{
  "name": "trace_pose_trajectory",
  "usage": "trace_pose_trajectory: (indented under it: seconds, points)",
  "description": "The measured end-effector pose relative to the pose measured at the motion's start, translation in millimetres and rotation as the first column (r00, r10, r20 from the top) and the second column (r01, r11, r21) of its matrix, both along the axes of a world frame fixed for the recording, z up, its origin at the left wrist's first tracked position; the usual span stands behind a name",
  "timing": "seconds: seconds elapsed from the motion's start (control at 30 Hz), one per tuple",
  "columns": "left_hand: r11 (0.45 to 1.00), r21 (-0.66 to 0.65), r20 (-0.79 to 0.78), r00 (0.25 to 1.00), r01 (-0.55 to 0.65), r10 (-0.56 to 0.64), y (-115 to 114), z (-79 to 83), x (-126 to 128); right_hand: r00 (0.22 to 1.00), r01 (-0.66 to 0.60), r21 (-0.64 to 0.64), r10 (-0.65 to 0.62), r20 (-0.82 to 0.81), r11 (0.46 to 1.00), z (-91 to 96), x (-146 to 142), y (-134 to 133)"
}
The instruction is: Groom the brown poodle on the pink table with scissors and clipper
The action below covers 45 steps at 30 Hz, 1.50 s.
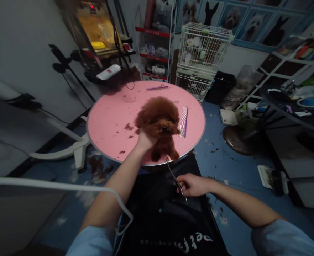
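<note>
A small curly brown dog (159,113) faces me near the front edge of a round pink table (106,117). My left hand (147,139) is closed around the dog's chin and neck, its fingers partly lost in the fur. In my right hand (193,185) is a pair of curved grooming scissors (172,172), gripped at the handle below the table edge. The scissors' tips reach up to the dog's front legs. A metal comb with a purple spine (183,122) lies right of the dog. Purple scissors (157,87) rest at the table's far side.
Tufts of cut brown fur (128,127) are scattered on the table and floor. A white wire cage (202,53) and a shelf rack (154,46) stand behind. A dark side table (293,103) is at right. A white metal arm (66,185) crosses the lower left.
</note>
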<state>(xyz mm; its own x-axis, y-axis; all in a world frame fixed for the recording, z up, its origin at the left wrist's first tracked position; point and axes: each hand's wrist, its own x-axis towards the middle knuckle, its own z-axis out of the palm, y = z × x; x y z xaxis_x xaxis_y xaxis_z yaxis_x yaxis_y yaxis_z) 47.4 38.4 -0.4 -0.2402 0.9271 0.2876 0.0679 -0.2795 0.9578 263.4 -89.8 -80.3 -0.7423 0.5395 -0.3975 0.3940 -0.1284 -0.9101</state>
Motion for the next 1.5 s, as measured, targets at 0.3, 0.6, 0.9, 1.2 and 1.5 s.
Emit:
trace_pose_trajectory:
  seconds: [0.3, 0.6, 0.9, 1.2, 1.5]
  points:
    - [0.972, -0.031, -0.108, 0.968, -0.232, 0.227, -84.8, -38.6, 7.0, 0.897, 0.376, -0.234, -0.416, -0.151, 0.897, -36.3, 24.4, -59.4]
    - [0.906, -0.119, 0.547, 0.789, 0.406, -0.282, -42.3, -61.5, 49.2, 0.707, 0.592, 0.403, -0.690, 0.156, 0.698, 16.0, 33.0, 35.0]
    - [0.884, -0.179, 0.467, 0.828, 0.432, -0.310, -49.5, -56.7, 27.2, 0.477, 0.348, 0.616, -0.699, 0.533, 0.707, 66.5, -11.3, 218.3]
    - [0.918, -0.195, 0.574, 0.799, 0.345, -0.178, -49.7, -57.8, 38.0, 0.427, 0.332, 0.650, -0.723, 0.543, 0.683, 90.9, -1.2, 182.3]
    - [0.992, -0.091, 0.566, 0.824, 0.083, -0.017, -51.9, -44.4, 67.4, 0.675, 0.378, 0.743, -0.713, 0.187, 0.553, 6.1, -32.0, -70.1]
